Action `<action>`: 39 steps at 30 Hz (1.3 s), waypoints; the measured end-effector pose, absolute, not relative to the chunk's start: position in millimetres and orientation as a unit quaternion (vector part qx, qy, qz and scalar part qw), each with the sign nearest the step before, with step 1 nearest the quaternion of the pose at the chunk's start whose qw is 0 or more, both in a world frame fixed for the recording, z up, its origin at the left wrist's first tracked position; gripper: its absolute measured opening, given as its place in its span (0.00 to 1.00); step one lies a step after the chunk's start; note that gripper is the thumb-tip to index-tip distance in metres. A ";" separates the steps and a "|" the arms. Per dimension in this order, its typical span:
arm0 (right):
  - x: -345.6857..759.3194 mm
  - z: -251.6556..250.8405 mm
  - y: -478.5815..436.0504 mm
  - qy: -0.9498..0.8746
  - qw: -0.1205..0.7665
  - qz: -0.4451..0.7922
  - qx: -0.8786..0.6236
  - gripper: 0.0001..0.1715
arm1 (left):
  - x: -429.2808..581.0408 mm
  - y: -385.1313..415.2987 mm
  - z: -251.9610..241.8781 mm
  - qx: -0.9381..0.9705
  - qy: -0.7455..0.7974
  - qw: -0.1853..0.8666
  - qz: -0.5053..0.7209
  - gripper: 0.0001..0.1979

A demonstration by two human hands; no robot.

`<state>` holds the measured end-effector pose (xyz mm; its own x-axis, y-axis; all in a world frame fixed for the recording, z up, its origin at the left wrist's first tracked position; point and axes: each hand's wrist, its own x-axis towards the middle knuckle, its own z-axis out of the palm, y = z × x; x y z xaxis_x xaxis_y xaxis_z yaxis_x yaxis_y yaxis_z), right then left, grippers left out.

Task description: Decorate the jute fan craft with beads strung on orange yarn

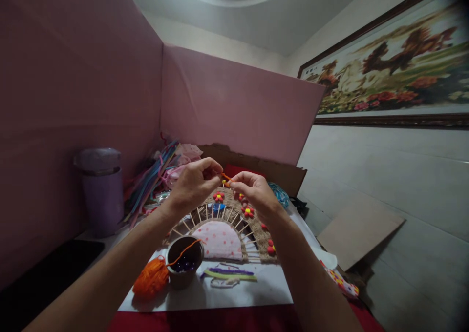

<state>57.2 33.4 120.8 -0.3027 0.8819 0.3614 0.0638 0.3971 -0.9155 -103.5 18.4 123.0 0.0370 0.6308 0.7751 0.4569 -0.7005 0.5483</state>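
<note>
My left hand and my right hand are raised close together, each pinching a short length of orange yarn stretched between their fingertips. Below them lies a half-round fan-shaped craft piece with a twine-wrapped band, thin wooden sticks and red flowers with yellow centres. Its inner half circle is white cloth with pink dots. An orange yarn ball sits at the near left, and a strand from it lies across the dark cup.
Purple and green strips lie in front of the craft piece. A purple bin and a heap of coloured pipe cleaners stand at the left. Blue yarn is behind my right hand; a cardboard sheet leans at the right.
</note>
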 end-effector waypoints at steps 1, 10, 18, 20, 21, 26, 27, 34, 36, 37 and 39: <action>60.5 120.4 36.4 -0.701 0.454 0.422 -0.354 0.08 | -104.9 18.5 123.5 0.715 0.389 0.053 0.578 0.05; 79.2 117.0 56.4 -0.723 0.494 0.256 -0.410 0.06 | -112.4 22.0 124.2 0.735 0.385 -0.058 0.555 0.05; 62.3 129.4 24.0 -0.629 0.463 0.564 -0.270 0.17 | -106.2 16.2 123.8 0.767 0.353 -0.013 0.536 0.04; 60.6 127.9 22.9 -0.621 0.426 0.606 -0.257 0.20 | -105.3 15.0 123.7 0.769 0.351 -0.013 0.534 0.03; 60.3 127.0 23.3 -0.623 0.408 0.618 -0.252 0.22 | -105.1 14.6 123.8 0.770 0.352 -0.012 0.532 0.03; 60.1 125.9 24.4 -0.648 0.338 0.643 -0.228 0.27 | -104.6 14.1 124.9 0.772 0.361 -0.012 0.523 0.03; 59.9 126.1 24.2 -0.644 0.338 0.648 -0.226 0.26 | -104.5 14.1 125.0 0.771 0.360 -0.014 0.525 0.03; 60.9 122.3 29.0 -0.639 0.367 0.635 -0.233 0.18 | -105.5 15.9 123.2 0.777 0.350 -0.013 0.523 0.03; 61.6 120.5 31.1 -0.651 0.374 0.618 -0.233 0.18 | -106.4 16.8 122.7 0.777 0.352 -0.014 0.522 0.03; 61.9 119.6 32.3 -0.656 0.380 0.608 -0.236 0.18 | -107.0 17.2 122.6 0.776 0.353 -0.016 0.522 0.03; 62.6 118.1 34.8 -0.665 0.384 0.591 -0.245 0.19 | -108.2 18.1 122.4 0.776 0.356 -0.018 0.521 0.04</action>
<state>62.6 34.8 118.1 -0.5845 0.7807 0.2210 -0.1283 0.1800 -0.9753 -108.2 18.1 122.4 0.2045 0.5335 0.8207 0.5705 -0.7463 0.3430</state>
